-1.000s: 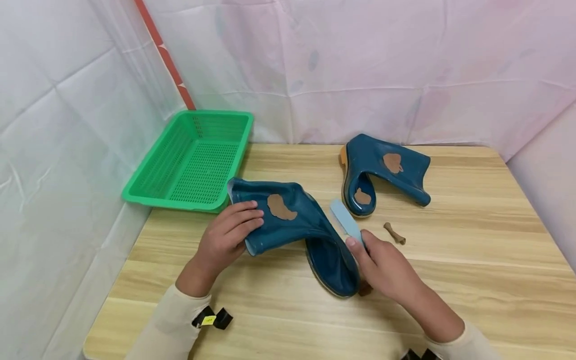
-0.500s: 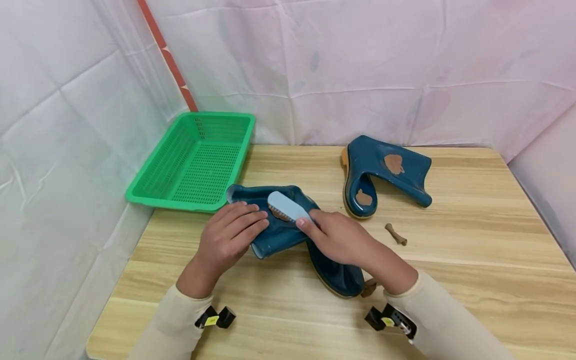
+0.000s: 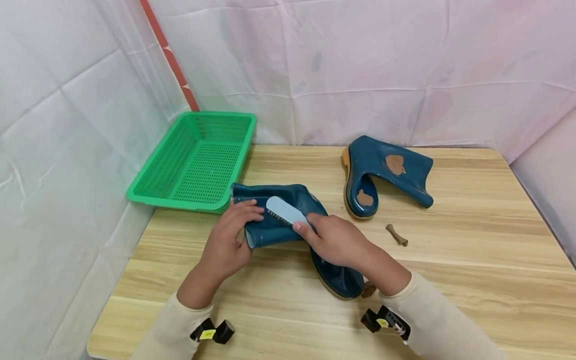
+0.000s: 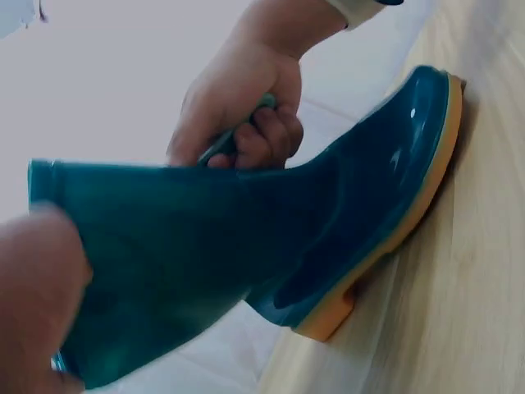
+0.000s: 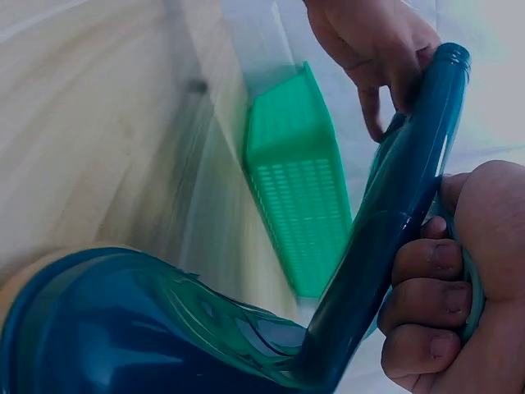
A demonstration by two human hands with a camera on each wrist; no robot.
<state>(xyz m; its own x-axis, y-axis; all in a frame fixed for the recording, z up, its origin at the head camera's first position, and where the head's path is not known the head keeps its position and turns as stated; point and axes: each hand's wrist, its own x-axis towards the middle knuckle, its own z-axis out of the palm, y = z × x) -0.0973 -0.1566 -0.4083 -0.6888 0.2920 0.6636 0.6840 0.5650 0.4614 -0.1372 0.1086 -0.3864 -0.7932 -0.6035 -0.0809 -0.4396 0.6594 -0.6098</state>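
A dark blue-green rubber boot (image 3: 265,235) lies across the table in the head view, its shaft to the left. My left hand (image 3: 231,237) grips the shaft at its open end, fingers on top; the left wrist view also shows this boot (image 4: 164,254), with its yellowish sole edge. My right hand (image 3: 337,237) holds a pale blue brush (image 3: 284,210) by its handle, bristles down against the shaft. The right wrist view shows my right fingers (image 5: 426,300) curled round the handle. A brown patch seen earlier on the shaft is not visible now; the brush covers that area.
A second boot (image 3: 389,162) with brown patches lies on its side at the back right. A curled brown scrap (image 3: 397,235) rests in front of it, another brown scrap (image 3: 369,289) beside the near boot's toe. A green basket (image 3: 193,205) stands at the back left.
My right hand has brought the brush left from beside the boot onto its shaft. My left hand has shifted its hold at the open end, and the shaft's brown patch has gone from sight.
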